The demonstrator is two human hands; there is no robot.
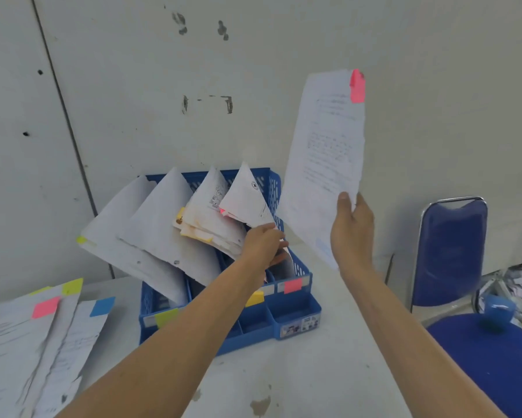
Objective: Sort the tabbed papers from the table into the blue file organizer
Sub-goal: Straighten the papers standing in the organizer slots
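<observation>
My right hand point(351, 229) grips the lower edge of a white printed sheet point(323, 164) and holds it upright above the table; a pink tab point(357, 86) sticks out at its top right corner. The blue file organizer point(295, 315) stands in the middle, its slots full of leaning papers point(163, 230). Coloured labels mark its front: yellow-green point(166, 316), yellow point(255, 298), pink point(292, 285). My left hand point(265, 244) reaches into the rightmost slot and touches the papers there with its fingers. A pile of tabbed papers point(27, 351) lies at the left on the table.
The white table point(298, 381) stands against a pale wall. A blue chair point(455, 254) is at the right, with a blue round object point(497, 309) on its seat. More clutter lies at the far right edge.
</observation>
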